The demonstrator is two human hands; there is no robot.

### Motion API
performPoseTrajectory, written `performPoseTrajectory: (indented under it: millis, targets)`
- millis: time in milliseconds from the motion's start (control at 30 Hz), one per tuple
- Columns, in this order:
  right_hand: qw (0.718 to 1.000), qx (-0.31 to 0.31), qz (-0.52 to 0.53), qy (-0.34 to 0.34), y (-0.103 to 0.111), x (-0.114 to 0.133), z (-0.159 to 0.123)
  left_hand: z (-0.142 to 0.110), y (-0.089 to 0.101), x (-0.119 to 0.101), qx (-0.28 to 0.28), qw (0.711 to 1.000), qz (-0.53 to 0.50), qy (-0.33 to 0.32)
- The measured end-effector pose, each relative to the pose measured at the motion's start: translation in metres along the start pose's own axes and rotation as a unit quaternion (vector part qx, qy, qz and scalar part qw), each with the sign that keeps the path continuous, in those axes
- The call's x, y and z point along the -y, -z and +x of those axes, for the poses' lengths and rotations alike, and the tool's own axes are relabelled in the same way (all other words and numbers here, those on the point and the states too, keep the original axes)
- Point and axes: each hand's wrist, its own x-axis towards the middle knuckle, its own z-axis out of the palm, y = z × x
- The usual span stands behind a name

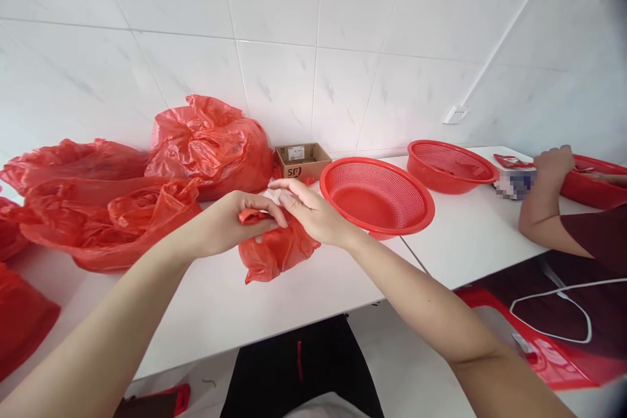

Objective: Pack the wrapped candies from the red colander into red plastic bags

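Note:
A small red plastic bag (pixel 281 253) lies crumpled on the white table in front of me, under both hands. My left hand (pixel 239 223) pinches its upper edge between thumb and fingers. From the other side, my right hand (pixel 318 212) meets the left at the bag's top, its fingers bent around the gathered plastic. Something whitish (pixel 273 195) shows between my hands; its kind is hard to make out. Just right of the bag stands a red colander basket (pixel 377 166) with a perforated wall.
Large red plastic bags (pixel 206 150) crowd the table's left side. Behind my hands sits a small cardboard box (pixel 318 170). Another red basket (pixel 443 176) stands farther right, near a co-worker's arm (pixel 546 199). A white cable (pixel 582 313) hangs below the table's right edge.

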Motion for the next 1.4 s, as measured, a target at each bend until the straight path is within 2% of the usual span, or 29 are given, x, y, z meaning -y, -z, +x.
performPoseTrajectory:
  millis: [100,200,267,333,433,500,567,667,767,833,867,967,1000,1033,1133,1200,1267,1400]
  targets:
    - [0.998,0.003,-0.017,-0.053,-0.003,-0.022,0.006,0.002,-0.016,0.008,-0.080,0.992,0.102,-0.003]
    - [0.999,0.027,0.009,-0.039,-0.003,-0.027,0.006,0.003,-0.033,0.019,-0.200,0.968,0.147,-0.049]
    - [0.998,0.052,0.013,-0.023,0.000,-0.023,0.003,0.002,-0.040,0.025,-0.230,0.954,0.165,-0.097]
    - [0.998,0.059,-0.025,-0.013,0.005,-0.018,-0.001,-0.003,-0.042,0.031,-0.220,0.953,0.176,-0.114]
    - [0.987,0.007,-0.160,-0.020,0.015,-0.018,-0.003,-0.021,-0.045,0.041,-0.204,0.957,0.197,-0.063]
    - [0.962,-0.035,-0.268,-0.043,0.023,-0.028,0.000,-0.041,-0.050,0.048,-0.193,0.961,0.196,-0.023]
    - [0.932,-0.061,-0.349,-0.075,0.031,-0.046,0.008,-0.065,-0.059,0.051,-0.162,0.971,0.175,-0.015]
    - [0.913,-0.082,-0.382,-0.116,0.038,-0.076,0.021,-0.099,-0.073,0.047,-0.131,0.983,0.130,0.000]
    - [0.917,-0.095,-0.369,-0.121,0.033,-0.093,0.031,-0.114,-0.078,0.042,-0.120,0.990,0.029,0.070]
    - [0.923,-0.105,-0.349,-0.120,0.026,-0.092,0.034,-0.109,-0.076,0.042,-0.129,0.981,-0.106,0.101]
    - [0.927,-0.108,-0.338,-0.120,0.023,-0.087,0.034,-0.102,-0.074,0.043,-0.144,0.965,-0.192,0.105]
    - [0.960,-0.084,-0.252,-0.090,0.014,-0.062,0.031,-0.075,-0.074,0.048,-0.191,0.880,-0.413,0.138]
    - [0.973,-0.060,-0.210,-0.067,0.011,-0.052,0.029,-0.065,-0.076,0.047,-0.185,0.860,-0.446,0.164]
    - [0.984,-0.027,-0.171,-0.040,0.007,-0.043,0.027,-0.058,-0.078,0.045,-0.161,0.853,-0.459,0.191]
    - [0.991,0.050,-0.121,0.024,-0.004,-0.023,0.020,-0.043,-0.089,0.033,-0.036,0.867,-0.446,0.218]
    - [0.989,0.049,-0.133,0.034,-0.011,-0.021,0.016,-0.041,-0.093,0.027,-0.005,0.877,-0.433,0.209]
    - [0.989,0.045,-0.138,0.014,-0.015,-0.025,0.010,-0.040,-0.095,0.026,-0.036,0.889,-0.409,0.203]
    - [0.983,0.075,-0.154,-0.062,-0.014,-0.032,-0.005,-0.041,-0.094,0.032,-0.107,0.905,-0.361,0.198]
